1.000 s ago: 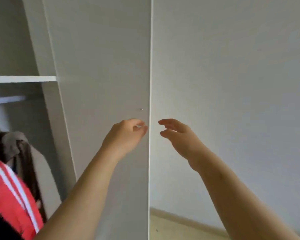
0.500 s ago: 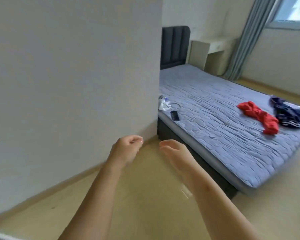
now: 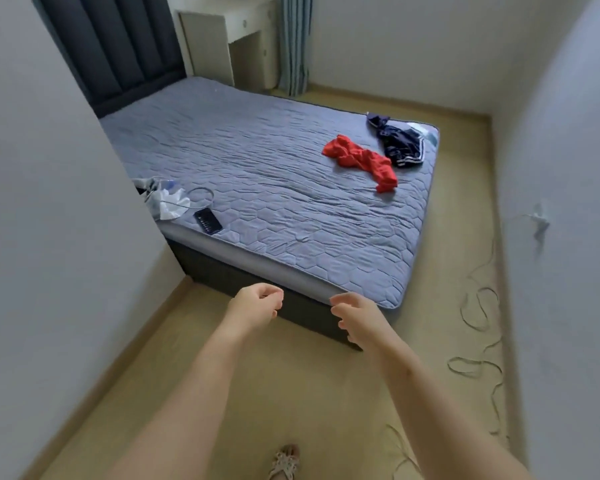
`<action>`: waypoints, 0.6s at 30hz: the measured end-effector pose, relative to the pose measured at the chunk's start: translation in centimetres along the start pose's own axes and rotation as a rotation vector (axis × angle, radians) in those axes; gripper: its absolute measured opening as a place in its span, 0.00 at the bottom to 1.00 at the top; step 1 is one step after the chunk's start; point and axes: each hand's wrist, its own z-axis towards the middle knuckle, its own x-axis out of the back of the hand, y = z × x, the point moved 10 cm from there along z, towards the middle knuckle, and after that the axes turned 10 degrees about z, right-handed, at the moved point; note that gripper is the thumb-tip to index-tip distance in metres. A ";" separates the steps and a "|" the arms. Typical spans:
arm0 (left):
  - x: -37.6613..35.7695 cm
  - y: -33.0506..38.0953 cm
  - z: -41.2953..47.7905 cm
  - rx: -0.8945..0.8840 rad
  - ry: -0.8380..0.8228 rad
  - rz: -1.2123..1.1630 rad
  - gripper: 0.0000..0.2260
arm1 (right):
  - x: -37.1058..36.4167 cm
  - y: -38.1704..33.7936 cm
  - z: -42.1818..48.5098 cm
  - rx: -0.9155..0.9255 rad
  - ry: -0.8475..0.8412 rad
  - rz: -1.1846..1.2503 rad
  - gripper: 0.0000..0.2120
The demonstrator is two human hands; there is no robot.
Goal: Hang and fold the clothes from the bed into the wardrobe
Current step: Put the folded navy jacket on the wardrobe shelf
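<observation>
Bed (image 3: pixel 257 174) nearer, red garment (image 3: pixel 361 160) unmoved

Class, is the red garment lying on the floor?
No, the red garment lies on the bed, beside a navy garment.

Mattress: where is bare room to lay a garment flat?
Widest free patch on the mattress: the middle and near corner, between the phone and the red garment. Also free toward the headboard. Crowded: far-right corner with the navy garment; left edge by the white bundle.
</observation>
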 end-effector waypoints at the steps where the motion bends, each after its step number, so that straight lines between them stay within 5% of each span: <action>1: -0.5 0.6 1.5 -0.007 -0.037 0.015 0.04 | 0.7 0.1 1.0 -0.014 0.022 0.018 0.12; 18: -20.4 14.8 13.7 -0.125 -0.436 0.235 0.06 | 18.5 4.2 10.0 -0.182 0.400 0.362 0.07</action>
